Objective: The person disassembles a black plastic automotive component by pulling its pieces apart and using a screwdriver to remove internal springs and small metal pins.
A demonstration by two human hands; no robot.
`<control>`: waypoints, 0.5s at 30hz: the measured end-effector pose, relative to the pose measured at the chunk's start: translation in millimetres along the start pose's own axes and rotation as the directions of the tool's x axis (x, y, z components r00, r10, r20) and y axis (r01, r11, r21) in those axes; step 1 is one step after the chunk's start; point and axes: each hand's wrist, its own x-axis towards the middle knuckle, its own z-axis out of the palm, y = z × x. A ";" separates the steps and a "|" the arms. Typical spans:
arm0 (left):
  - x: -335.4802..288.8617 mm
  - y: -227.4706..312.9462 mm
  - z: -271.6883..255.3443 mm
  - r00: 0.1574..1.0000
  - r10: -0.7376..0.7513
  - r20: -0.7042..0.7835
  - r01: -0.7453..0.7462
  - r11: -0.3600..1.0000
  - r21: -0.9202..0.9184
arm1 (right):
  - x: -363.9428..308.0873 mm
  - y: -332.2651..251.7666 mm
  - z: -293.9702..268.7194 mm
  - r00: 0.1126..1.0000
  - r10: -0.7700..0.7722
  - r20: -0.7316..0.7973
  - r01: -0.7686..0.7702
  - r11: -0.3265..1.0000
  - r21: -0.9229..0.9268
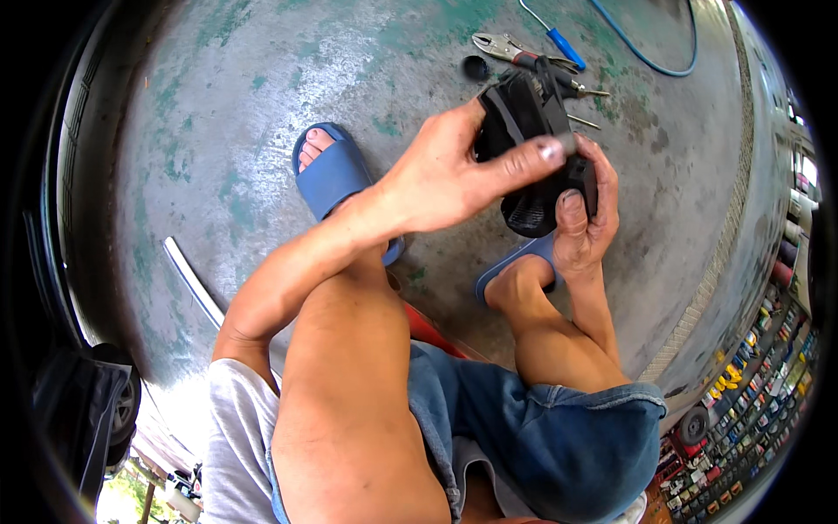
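A glossy black plastic part [522, 112], with a ribbed, rounded lower end, is held up between my two hands above the floor. My left hand [449, 170] grips it from the left side, its thumb laid across the front and slightly blurred; its other fingers are hidden behind the part. My right hand [589, 214] wraps the right edge, thumb in front and fingers curled over the side. What exactly the part belongs to I cannot tell. Just beyond it on the floor lie locking pliers [504, 48], a blue-handled screwdriver [566, 48] and a round black cap [476, 67].
A thin metal rod [583, 121] lies right of the part. Farther off, a blue hose [650, 63] curves over the worn green-grey floor. My feet in blue slides [333, 179] are below my hands. A pale strip [192, 281] lies left; a parked vehicle [87, 410] stands at far left.
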 end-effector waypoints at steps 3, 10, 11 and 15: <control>7.5 -6.4 -15.0 0.998 -0.020 0.059 0.022 0.999 -0.032 | -0.7 -1.8 -4.0 0.986 0.164 -0.018 -0.162 0.985 0.060; 9.3 -22.7 -17.0 0.984 -0.162 0.069 0.171 0.974 -0.149 | 5.7 -7.8 -2.0 0.859 0.506 0.074 -0.469 0.722 0.508; 10.1 -27.5 -18.0 0.976 -0.209 0.052 0.215 0.964 -0.156 | 5.7 -11.2 -0.2 0.823 0.545 0.161 -0.522 0.613 0.594; 15.3 -41.4 -19.3 0.958 -0.274 0.086 0.287 0.929 -0.235 | 5.4 -7.4 -1.6 0.733 0.641 0.226 -0.615 0.483 0.624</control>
